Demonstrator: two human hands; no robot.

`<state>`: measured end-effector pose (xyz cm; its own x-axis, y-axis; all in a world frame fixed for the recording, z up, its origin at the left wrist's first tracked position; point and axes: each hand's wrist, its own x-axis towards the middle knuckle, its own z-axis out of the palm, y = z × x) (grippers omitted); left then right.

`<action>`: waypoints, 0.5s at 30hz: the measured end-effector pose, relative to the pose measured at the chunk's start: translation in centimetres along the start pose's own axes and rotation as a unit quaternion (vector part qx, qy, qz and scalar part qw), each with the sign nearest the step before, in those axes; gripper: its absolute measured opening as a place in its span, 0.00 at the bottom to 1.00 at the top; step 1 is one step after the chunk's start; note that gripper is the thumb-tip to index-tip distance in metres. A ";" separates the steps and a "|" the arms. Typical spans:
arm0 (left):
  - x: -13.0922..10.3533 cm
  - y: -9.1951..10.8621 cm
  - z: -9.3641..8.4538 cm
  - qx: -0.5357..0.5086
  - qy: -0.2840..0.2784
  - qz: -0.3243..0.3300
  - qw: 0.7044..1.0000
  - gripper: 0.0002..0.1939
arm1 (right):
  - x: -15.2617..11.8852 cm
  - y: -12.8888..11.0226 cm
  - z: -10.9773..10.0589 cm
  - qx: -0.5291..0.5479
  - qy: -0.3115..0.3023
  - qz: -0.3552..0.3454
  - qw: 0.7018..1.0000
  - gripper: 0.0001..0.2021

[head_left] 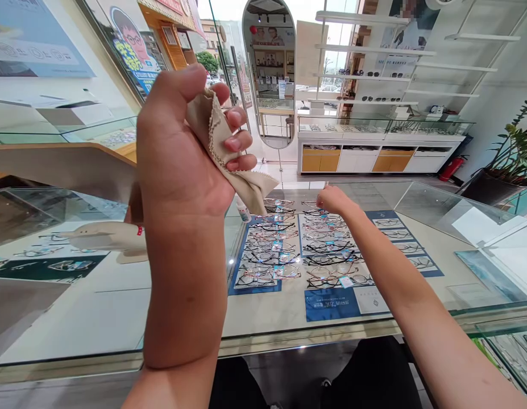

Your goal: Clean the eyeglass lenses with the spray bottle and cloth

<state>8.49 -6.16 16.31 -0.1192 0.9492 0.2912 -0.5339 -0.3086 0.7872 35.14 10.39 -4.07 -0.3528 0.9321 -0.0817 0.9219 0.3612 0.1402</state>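
Raised close in front of the camera, my left hand (pixel 186 136) is closed around a beige cleaning cloth (pixel 223 142) with zigzag-cut edges; a corner of it hangs below the fingers. My right hand (pixel 331 200) reaches forward over the display counter, fingers curled down at the far end of a row of eyeglasses (pixel 329 245). A pair of eyeglasses (pixel 313 204) is right at its fingertips, but whether they grip it is hidden. To the left lies a second row of eyeglasses (pixel 269 250). A small white bottle (pixel 243 211) stands partly behind the cloth.
A blue printed card (pixel 331 305) lies at the near end of the rows. More eyeglasses (pixel 393 234) are at the right, on a blue sheet. A beige dachshund-shaped figure (pixel 107 236) is left of my forearm. Beyond stand an oval mirror (pixel 269 74) and a potted plant (pixel 508 170).
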 end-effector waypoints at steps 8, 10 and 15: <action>0.3 -0.2 -0.5 -0.006 -0.021 0.006 1.000 0.09 | -0.3 -0.5 -0.9 0.006 -0.022 0.009 1.000 0.12; 0.4 -0.2 -0.6 -0.001 -0.028 0.006 1.000 0.09 | -0.3 -0.5 -0.9 0.008 -0.026 0.015 1.000 0.12; 0.4 -0.1 -0.6 -0.002 -0.034 0.001 0.999 0.10 | -0.5 -0.4 -1.0 0.016 -0.043 0.018 0.999 0.13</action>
<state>7.97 -5.72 16.00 -0.0638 0.9421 0.3291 -0.5370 -0.3103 0.7844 34.75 9.81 -3.05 -0.3058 0.9381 -0.1625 0.9387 0.3256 0.1132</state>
